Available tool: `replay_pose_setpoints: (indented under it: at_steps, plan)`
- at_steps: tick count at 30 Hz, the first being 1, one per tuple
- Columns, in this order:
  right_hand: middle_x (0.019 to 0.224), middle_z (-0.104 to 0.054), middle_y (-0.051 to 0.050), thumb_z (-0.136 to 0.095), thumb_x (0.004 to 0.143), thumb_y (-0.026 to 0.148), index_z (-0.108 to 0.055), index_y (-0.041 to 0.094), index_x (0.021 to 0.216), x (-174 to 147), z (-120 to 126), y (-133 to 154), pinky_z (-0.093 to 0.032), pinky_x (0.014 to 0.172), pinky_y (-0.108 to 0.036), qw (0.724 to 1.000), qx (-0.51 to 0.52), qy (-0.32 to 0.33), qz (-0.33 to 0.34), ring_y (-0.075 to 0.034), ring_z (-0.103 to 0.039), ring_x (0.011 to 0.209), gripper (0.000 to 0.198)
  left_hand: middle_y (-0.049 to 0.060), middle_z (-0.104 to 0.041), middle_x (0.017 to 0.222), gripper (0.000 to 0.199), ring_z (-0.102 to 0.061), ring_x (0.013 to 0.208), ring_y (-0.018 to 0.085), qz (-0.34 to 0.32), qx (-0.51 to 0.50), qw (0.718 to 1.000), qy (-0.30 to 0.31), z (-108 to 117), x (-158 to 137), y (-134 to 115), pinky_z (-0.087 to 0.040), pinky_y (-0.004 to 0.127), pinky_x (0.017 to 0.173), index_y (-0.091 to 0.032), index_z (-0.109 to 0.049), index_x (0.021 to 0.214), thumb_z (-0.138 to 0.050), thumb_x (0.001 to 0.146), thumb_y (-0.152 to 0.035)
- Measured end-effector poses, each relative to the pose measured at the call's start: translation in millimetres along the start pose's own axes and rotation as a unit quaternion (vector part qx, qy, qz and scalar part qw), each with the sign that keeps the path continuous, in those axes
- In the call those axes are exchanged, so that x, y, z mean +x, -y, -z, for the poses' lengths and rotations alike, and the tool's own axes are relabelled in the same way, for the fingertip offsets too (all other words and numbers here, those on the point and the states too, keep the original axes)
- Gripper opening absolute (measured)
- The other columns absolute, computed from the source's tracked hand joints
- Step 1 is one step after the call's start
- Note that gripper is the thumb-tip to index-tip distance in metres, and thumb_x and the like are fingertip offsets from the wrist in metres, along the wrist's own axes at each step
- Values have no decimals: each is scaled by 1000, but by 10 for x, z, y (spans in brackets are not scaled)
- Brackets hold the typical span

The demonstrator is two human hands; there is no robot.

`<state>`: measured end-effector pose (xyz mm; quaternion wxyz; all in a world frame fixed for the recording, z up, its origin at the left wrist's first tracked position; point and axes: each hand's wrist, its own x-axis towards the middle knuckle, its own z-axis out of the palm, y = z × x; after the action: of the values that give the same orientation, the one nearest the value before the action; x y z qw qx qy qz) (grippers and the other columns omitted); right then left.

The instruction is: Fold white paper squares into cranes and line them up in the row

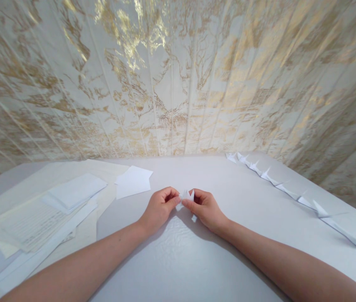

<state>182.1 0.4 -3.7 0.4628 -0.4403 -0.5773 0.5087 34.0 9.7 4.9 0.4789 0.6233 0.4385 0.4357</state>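
Observation:
A small piece of folded white paper (185,194) with pointed tips is held between both hands, just above the middle of the white table (171,260). My left hand (163,206) pinches its left side between thumb and fingers. On the opposite side, my right hand (205,208) grips it the same way, thumb in front. The fingers cover part of the paper, so its full shape is hidden. A tiny white tip (194,218) shows just below my right hand.
Along the right edge runs a row of several folded white paper figures (281,187), pointed like cranes. Stacked sheets (77,188), some with writing, spread over the left side. Several white paper pieces (134,181) lie behind my left hand. A gold-patterned curtain (171,84) hangs behind the table.

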Motion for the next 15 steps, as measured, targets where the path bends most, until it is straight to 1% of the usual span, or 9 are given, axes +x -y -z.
replay_pose_setpoints:
  at_steps: [5,11,15]
  plan:
    - [51,-42,6,-64,64,44,-50,16,64,-4,-4,5,-27,44,-20,1000,-6,2,4,-7,-35,47,32,-5,-43,51,17,-37,50,10,-11,46,999,-18,31,-9,-22,-29,22,49,-17,-51,56,-58,65,-29]
    - [51,-42,6,-64,63,40,-50,16,63,6,-9,-1,-27,44,-21,1000,-11,10,-1,-7,-35,46,28,-4,-47,51,13,-42,52,11,-49,112,992,-14,90,18,-84,-33,22,52,-17,-51,51,-57,62,-22]
    - [52,-42,6,-62,64,38,-50,16,64,7,-5,1,-26,44,-21,1000,-15,13,-5,-7,-34,46,26,-3,-49,52,12,-44,54,11,-69,130,989,-5,125,30,-92,-35,23,55,-16,-52,53,-56,64,-20]
